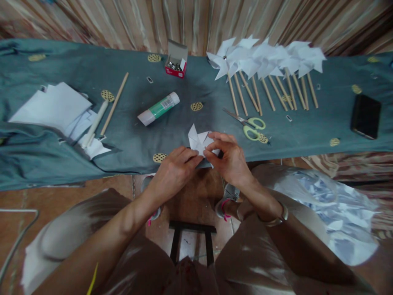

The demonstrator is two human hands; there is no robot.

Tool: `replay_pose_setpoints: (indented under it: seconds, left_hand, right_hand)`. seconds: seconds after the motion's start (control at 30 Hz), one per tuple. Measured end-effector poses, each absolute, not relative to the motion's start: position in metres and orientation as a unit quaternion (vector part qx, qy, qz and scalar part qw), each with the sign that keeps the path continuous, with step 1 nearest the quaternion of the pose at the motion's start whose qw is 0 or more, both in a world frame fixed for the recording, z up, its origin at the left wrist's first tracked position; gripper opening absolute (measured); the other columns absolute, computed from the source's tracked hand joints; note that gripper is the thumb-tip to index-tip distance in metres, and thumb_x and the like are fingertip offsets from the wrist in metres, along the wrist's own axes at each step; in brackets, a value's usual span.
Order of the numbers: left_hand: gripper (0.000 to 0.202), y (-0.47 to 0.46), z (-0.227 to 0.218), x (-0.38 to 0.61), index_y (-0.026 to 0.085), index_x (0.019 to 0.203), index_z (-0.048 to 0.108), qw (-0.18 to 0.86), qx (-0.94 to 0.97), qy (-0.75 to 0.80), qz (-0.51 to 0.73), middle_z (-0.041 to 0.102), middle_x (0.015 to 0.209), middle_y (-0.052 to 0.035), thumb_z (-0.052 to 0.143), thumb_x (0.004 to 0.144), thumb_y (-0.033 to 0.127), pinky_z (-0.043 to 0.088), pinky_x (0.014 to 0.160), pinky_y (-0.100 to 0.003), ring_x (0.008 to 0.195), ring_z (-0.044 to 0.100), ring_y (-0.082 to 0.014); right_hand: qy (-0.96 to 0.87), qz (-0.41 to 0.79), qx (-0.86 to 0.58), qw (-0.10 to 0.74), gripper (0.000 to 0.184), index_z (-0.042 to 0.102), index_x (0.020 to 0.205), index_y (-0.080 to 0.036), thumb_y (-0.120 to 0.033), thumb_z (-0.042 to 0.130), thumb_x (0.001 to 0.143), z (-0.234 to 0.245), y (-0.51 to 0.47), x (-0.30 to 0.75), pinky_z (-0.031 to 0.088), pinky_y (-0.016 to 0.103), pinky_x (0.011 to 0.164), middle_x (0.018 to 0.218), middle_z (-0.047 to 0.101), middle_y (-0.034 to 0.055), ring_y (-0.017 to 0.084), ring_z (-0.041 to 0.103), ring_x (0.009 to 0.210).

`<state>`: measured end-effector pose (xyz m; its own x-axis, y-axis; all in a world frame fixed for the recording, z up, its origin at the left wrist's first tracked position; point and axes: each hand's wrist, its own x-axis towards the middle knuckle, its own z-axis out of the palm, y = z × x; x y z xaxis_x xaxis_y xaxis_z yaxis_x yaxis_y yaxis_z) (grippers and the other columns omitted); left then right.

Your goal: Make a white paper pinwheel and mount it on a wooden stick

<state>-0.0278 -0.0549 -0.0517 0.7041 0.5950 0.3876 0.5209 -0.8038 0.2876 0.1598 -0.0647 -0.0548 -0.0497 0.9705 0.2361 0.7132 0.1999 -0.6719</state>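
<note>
My left hand point(178, 164) and right hand point(229, 159) are closed in a pinch on the folded paper pinwheel point(196, 141), at the near edge of the green cloth point(138, 143), left of the scissors point(245, 121). Farther left, the white tube point(159, 109) bears a green label point(156, 111) with a barcode point(167, 102) (lettering illegible); the red box point(175, 72) beyond is likewise unreadable.

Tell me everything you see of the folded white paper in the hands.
The folded white paper looks thin and matte, with creased, pinwheel-like flaps; one pointed flap faces away from the person. The left hand and right hand hold it by the fingertips at the near edge of the green cloth, hiding part of it. Whether it rests on the cloth is unclear.
</note>
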Motion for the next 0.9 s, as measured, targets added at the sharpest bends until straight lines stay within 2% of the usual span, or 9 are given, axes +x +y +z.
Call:
replay_pose_setpoints:
  seconds: [0.37, 0.53, 0.77, 0.9]
  left_hand:
    - [0.018, -0.0509, -0.0575, -0.0281, 0.011, 0.102, 0.066, 0.122, 0.908, 0.301, 0.266, 0.066, 0.092, -0.0079, 0.052, 0.09, 0.01, 0.054, 0.074, -0.029, 0.087, 0.06, -0.0186]
    - [0.02, -0.0504, -0.0576, -0.0286, 0.014, 0.105, 0.066, 0.141, 0.902, 0.308, 0.266, 0.067, 0.093, -0.0061, 0.052, 0.091, 0.011, 0.054, 0.074, -0.029, 0.086, 0.06, -0.0171]
    - [0.02, -0.0495, -0.0549, -0.0282, 0.014, 0.104, 0.067, 0.148, 0.904, 0.311, 0.255, 0.066, 0.093, -0.0073, 0.052, 0.09, 0.011, 0.054, 0.074, -0.03, 0.087, 0.061, -0.0178]
    - [0.02, -0.0483, -0.0538, -0.028, 0.014, 0.103, 0.067, 0.159, 0.903, 0.308, 0.254, 0.067, 0.093, -0.0072, 0.05, 0.091, 0.012, 0.054, 0.074, -0.029, 0.086, 0.061, -0.0172]
  right_hand:
    - [-0.691, 0.188, -0.606, 0.346, 0.011, 0.062, 0.076, -0.024, -0.014, 0.065, 0.077, -0.0564, -0.0672, 0.1567, 0.043, 0.05, 0.102, 0.117, 0.066, 0.0071, 0.026, 0.057, 0.115]
    - [-0.689, 0.186, -0.608, 0.349, 0.011, 0.061, 0.075, -0.023, -0.013, 0.064, 0.076, -0.0563, -0.0671, 0.1562, 0.042, 0.048, 0.102, 0.116, 0.066, 0.0066, 0.024, 0.058, 0.113]
    - [-0.683, 0.203, -0.614, 0.34, 0.007, 0.062, 0.078, -0.023, -0.016, 0.063, 0.077, -0.0529, -0.068, 0.156, 0.04, 0.051, 0.104, 0.119, 0.065, 0.0089, 0.026, 0.056, 0.117]
    - [-0.685, 0.202, -0.614, 0.338, 0.009, 0.061, 0.079, -0.024, -0.016, 0.064, 0.077, -0.0523, -0.0685, 0.1559, 0.041, 0.049, 0.103, 0.119, 0.065, 0.0068, 0.025, 0.055, 0.117]
